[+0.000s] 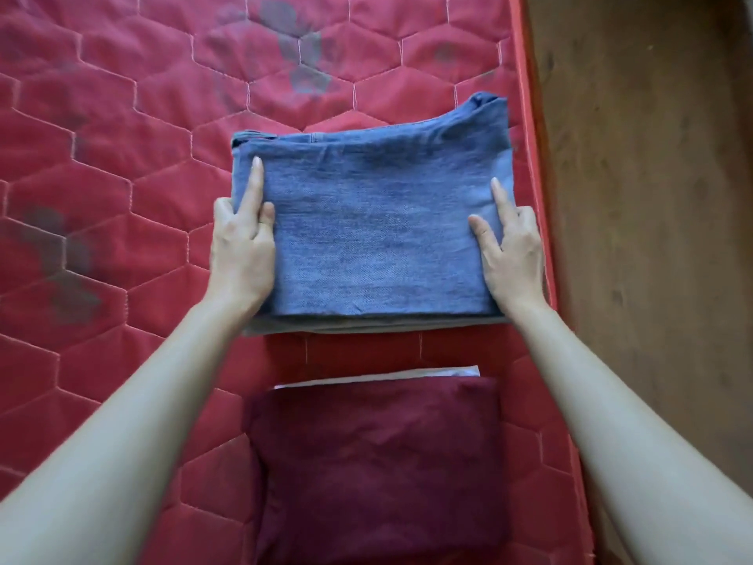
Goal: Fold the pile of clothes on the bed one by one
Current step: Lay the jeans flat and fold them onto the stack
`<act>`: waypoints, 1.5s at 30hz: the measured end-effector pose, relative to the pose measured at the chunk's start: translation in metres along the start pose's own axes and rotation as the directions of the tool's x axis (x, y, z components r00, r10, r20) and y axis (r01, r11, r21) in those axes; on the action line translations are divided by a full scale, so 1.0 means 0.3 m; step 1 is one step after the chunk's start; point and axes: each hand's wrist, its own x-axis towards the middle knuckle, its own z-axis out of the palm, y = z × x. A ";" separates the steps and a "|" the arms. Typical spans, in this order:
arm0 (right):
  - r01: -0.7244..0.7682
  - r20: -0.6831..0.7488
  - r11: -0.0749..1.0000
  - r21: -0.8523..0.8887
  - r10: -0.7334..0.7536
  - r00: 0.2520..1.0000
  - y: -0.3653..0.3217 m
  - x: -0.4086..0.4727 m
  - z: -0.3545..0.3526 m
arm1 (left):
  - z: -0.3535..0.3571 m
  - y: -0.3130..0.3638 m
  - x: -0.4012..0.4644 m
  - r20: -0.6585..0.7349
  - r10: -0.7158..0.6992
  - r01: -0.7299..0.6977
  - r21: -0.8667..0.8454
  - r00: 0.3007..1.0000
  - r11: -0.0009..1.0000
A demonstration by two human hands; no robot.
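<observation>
A folded pair of blue jeans (375, 226) lies on top of a grey folded garment (326, 325), near the right edge of the red quilted mattress (122, 189). My left hand (242, 242) grips the left side of the jeans, with the index finger and thumb on top and the other fingers curled under the edge. My right hand (509, 254) grips the right side the same way. Closer to me lies a folded maroon garment (379, 471) on top of a white one (448, 372), of which only a strip shows.
The mattress carries dark grey stains at the top middle and at the left. Its orange right border (529, 128) runs along a brown floor (652, 197). To the left of the folded stacks there is bare mattress.
</observation>
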 end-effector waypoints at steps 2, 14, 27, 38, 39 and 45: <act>0.023 -0.030 0.999 0.030 -0.022 0.999 -0.015 -0.002 -0.019 | -0.024 0.022 -0.003 0.000 -0.002 0.002 -0.018 1.000 1.000; 0.042 -0.019 0.922 -0.384 -0.053 0.998 -0.084 0.037 0.013 | 0.059 0.087 -0.026 -0.076 -0.018 0.061 0.604 0.997 0.795; 0.177 0.164 0.875 -0.451 -0.114 0.980 -0.070 0.083 0.133 | 0.137 -0.008 -0.015 0.073 0.159 -0.169 0.626 0.985 0.761; 0.179 0.248 0.915 -0.362 -0.090 0.965 -0.019 0.084 0.137 | 0.148 -0.067 0.021 0.175 0.134 -0.209 0.541 0.975 0.814; 0.180 0.275 0.909 -0.376 -0.076 0.958 -0.024 0.087 0.132 | 0.146 -0.068 0.021 0.182 0.123 -0.204 0.546 0.976 0.812; 0.152 0.400 0.860 -0.486 0.065 0.914 -0.122 0.122 0.064 | 0.104 -0.008 0.037 0.289 0.020 -0.191 0.576 0.957 0.795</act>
